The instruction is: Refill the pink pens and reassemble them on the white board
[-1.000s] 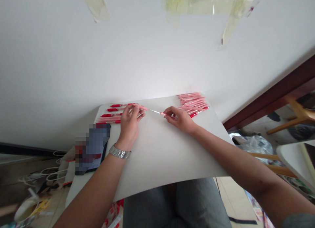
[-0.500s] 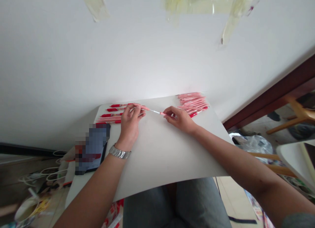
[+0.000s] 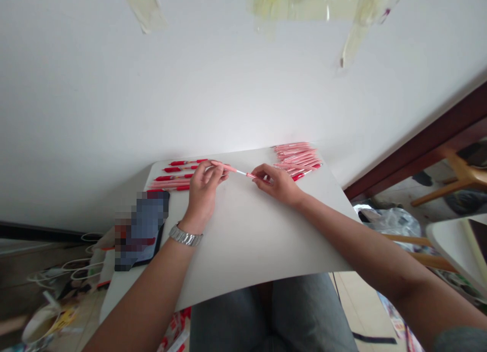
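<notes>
Fitting a pink pen barrel (image 3: 228, 167) over a white refill (image 3: 240, 172)

The barrel and the refill sit between the two hands, above the middle of the far part of the table, the refill's near end running into a pink end piece (image 3: 249, 175). The left hand (image 3: 203, 189) pinches the barrel between thumb and fingers; the right hand (image 3: 279, 184) grips the end piece with its fingertips, which hide most of it. Both hands are occupied, neither released.

The step in hand looks like bringing barrel and refill together, with a short stretch of refill bare between them. The next move seems to call for holding both pieces in one straight line and pressing gently lengthwise, so the thin refill does not bend or catch the barrel's edge.

Just beyond the right hand lies a pile of pink pen barrels (image 3: 297, 154), with a red pen (image 3: 301, 175) at its near side. By the left hand, red pens (image 3: 187, 163) lie roughly parallel, some pink sticks (image 3: 167, 183) among them. Nearer the person, a phone (image 3: 146, 222), partly pixelated, rests at the left edge of the white table (image 3: 247, 235). A metal watch (image 3: 185, 236) circles the left wrist, and a white wall (image 3: 213, 98) rises behind
</notes>
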The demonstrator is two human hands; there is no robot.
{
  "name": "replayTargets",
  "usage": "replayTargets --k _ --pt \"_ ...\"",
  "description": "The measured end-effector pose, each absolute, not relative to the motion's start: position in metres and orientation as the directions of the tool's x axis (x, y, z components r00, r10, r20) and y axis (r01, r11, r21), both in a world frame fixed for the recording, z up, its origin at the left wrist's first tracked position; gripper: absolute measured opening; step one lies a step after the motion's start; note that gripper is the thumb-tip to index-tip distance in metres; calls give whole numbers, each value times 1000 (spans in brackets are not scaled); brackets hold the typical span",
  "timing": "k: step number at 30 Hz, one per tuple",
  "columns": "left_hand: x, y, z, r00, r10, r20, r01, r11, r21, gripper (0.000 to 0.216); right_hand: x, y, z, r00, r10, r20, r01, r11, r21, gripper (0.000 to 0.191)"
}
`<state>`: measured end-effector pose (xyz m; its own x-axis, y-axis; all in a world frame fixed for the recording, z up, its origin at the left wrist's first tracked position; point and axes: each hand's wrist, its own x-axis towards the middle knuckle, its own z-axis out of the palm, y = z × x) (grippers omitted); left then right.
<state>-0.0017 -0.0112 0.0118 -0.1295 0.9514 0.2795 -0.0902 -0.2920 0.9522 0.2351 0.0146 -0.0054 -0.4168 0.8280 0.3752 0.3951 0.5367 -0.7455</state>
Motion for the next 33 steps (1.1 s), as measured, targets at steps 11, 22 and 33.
replayTargets --k 11,22,33 --pt "3 -12 4 -50 960 276 -60 -278 959 30 234 11 -1 -416 824 383 379 541 -751 19" --pt "6 -16 7 2 967 254 -91 -252 963 31 234 12 -4 -426 799 425 354 579 -734 17" --pt "7 -17 7 20 970 243 -156 -237 959 33 234 7 3 -435 814 386 324 541 -776 22"
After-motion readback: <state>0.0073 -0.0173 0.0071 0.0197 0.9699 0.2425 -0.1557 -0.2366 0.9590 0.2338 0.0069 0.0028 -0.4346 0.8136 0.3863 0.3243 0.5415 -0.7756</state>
